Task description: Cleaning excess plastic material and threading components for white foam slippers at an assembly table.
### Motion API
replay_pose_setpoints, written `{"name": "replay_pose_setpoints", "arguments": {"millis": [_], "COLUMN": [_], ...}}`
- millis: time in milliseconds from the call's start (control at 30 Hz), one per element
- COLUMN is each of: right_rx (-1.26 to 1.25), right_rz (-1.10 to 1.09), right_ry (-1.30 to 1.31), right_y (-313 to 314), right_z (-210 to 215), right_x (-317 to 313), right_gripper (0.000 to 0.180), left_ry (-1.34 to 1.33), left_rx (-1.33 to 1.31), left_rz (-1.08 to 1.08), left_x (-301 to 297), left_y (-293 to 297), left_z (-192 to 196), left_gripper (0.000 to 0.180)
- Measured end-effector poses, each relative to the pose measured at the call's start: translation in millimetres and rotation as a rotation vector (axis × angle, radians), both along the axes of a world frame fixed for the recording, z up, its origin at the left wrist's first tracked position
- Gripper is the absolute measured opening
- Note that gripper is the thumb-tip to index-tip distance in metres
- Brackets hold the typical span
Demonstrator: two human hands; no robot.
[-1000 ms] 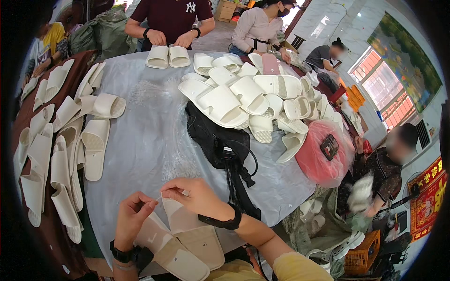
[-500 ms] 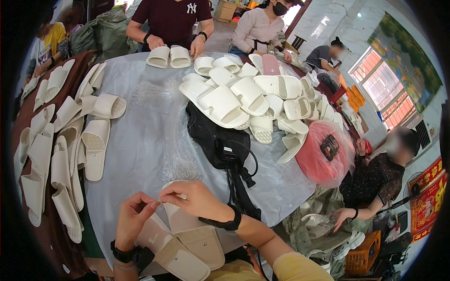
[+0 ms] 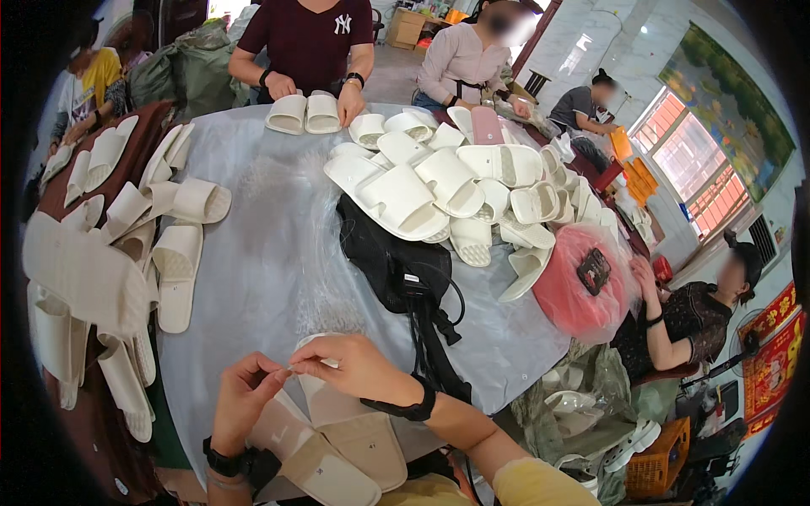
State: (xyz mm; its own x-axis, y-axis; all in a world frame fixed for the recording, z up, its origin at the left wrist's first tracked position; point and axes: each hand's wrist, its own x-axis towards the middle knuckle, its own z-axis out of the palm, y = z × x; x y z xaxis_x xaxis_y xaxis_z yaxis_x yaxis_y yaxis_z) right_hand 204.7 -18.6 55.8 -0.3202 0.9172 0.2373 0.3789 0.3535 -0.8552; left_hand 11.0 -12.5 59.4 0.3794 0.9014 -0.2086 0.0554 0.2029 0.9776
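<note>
My left hand [image 3: 242,396] and my right hand [image 3: 359,363] meet fingertip to fingertip, both pinched. A tiny clear plastic strand [image 3: 291,368] shows between them; most of it is hidden by the fingers. Directly beneath lies a pair of cream slippers side by side, heels toward me: the left slipper [image 3: 333,472] and the right slipper [image 3: 371,443], its front partly covered by my right hand. Just beyond my hands, a bundle of thin clear plastic strands [image 3: 325,295] stretches up the table.
White slippers [image 3: 405,190] are heaped ahead, beside a black bag [image 3: 388,261] with straps. A pink plastic bag [image 3: 565,295] holds down the table's right side. More slippers [image 3: 179,270] crowd the left edge, one pair [image 3: 84,270] blurred by motion. Across the table, a co-worker handles slippers [image 3: 322,114].
My hands keep their pinch, nearly unmoved. A blurred pair of slippers has come in over those at the left. The co-worker at the right has drawn the lower arm up toward the body.
</note>
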Motion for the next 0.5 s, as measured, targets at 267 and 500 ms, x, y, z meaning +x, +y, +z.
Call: {"name": "replay_pose_setpoints", "arguments": {"millis": [267, 500], "right_rx": [-0.054, 0.023], "right_rz": [-0.070, -0.064], "right_ry": [0.109, 0.023], "right_y": [0.0, -1.8], "right_z": [0.6, -1.1], "right_x": [1.2, 1.7], "right_gripper": [0.012, 0.012], "left_ry": [0.020, 0.034], "left_rx": [0.003, -0.039], "left_rz": [0.043, 0.034], "left_x": [7.1, 3.8], "left_y": [-1.4, 1.0], "left_z": [3.2, -3.0], "left_gripper": [0.011, 0.009]}}
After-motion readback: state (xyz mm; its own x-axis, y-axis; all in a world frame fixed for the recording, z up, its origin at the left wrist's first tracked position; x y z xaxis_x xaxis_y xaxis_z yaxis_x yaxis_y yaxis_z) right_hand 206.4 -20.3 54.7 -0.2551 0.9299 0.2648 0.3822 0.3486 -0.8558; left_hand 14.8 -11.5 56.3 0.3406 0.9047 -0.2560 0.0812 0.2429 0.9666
